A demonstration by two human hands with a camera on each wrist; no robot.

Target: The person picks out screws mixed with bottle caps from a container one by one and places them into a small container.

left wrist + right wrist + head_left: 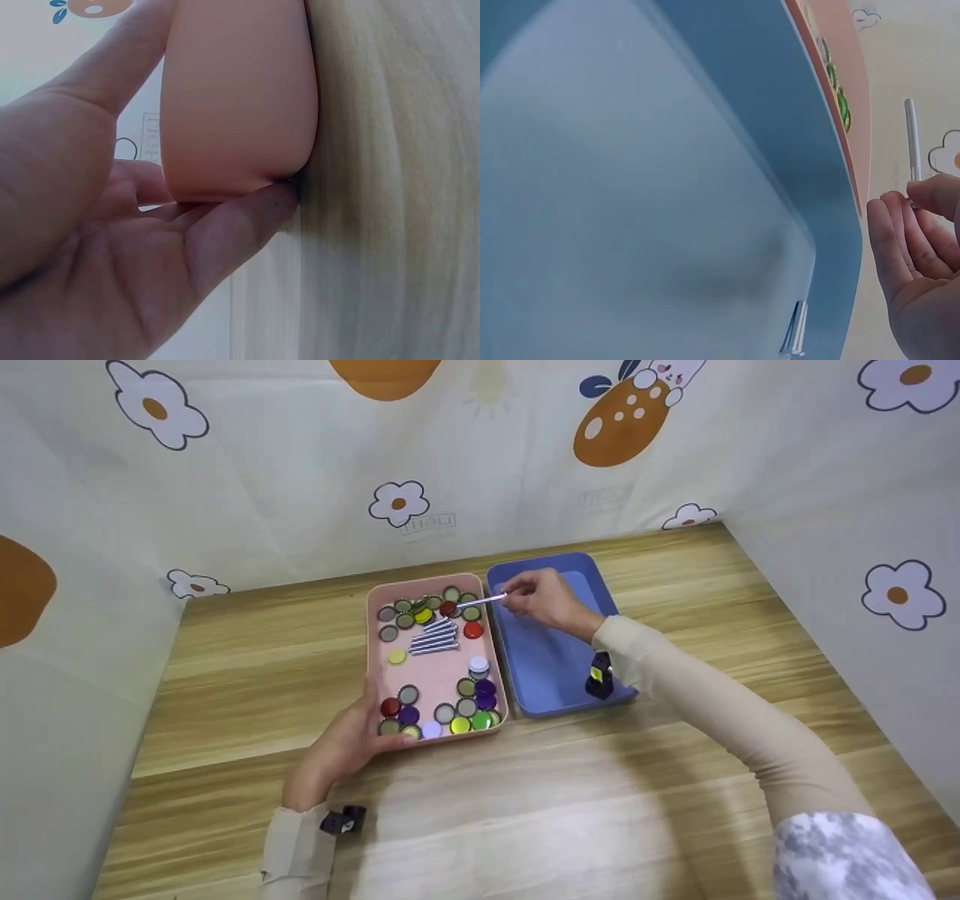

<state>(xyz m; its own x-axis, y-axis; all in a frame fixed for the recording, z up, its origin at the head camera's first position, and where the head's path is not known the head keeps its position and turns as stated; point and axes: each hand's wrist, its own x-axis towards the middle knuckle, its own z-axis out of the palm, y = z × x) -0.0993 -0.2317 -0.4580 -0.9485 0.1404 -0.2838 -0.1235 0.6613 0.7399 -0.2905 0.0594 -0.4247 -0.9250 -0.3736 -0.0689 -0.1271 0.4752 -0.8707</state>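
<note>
My left hand (pixel 349 742) grips the near left corner of the pink tray (pixel 427 679), thumb along the near rim; the left wrist view shows the hand (pixel 127 247) round the tray's outer wall (pixel 240 97). Between thumb and fingertips, my right hand (pixel 551 604) pinches a silver nail (pixel 484 601), which points left over the pink tray's right rim. Several similar nails (pixel 435 646) lie side by side in the pink tray. Under my right hand is the blue tray (pixel 555 675); in the right wrist view a few silver nails (pixel 796 330) lie in it by its wall.
Bottle caps of several colours lie in the pink tray, mostly along its far end and near corners, including a green cap (pixel 482 721) and a red cap (pixel 472 629). The two trays stand side by side on a wooden table (pixel 247 682). Patterned cloth (pixel 285 472) hangs behind.
</note>
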